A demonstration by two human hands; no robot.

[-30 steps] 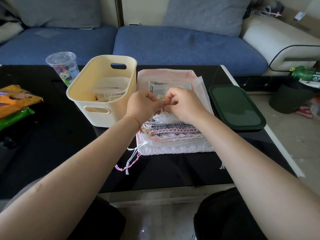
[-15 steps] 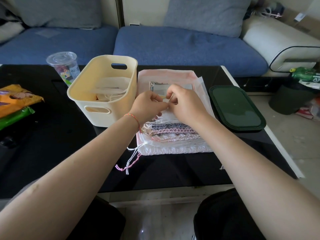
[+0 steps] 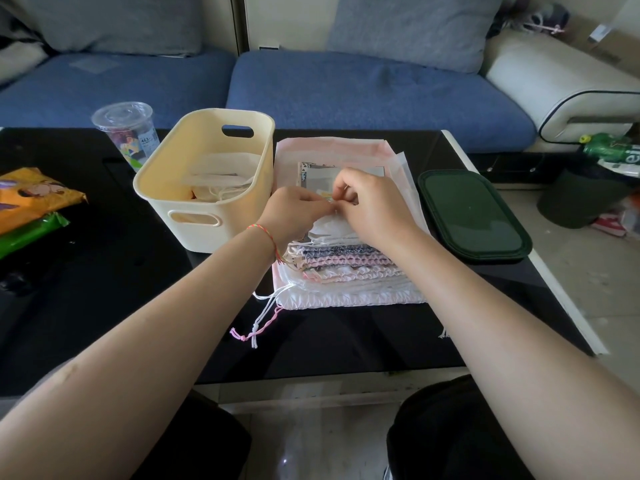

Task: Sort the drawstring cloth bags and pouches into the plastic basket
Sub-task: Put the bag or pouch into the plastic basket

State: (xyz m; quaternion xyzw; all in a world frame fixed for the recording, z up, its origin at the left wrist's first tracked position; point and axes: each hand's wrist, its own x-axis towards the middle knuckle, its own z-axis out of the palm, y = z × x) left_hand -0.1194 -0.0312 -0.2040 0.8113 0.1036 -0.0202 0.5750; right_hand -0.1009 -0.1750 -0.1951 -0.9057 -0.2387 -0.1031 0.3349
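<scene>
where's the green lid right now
In the head view, the dark green lid lies flat at the right end of the black table, just right of the stack of cloth bags.

Cream basket [image 3: 211,174]; pink and white pouches [image 3: 346,271], one navy zigzag; dark green lid [image 3: 474,216]; black table [image 3: 86,289]; orange and green packets [image 3: 31,206].

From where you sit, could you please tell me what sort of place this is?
Probably a home living room: a blue cushioned sofa stands behind the glossy black coffee table, with a lidded clear plastic cup on it.
</scene>
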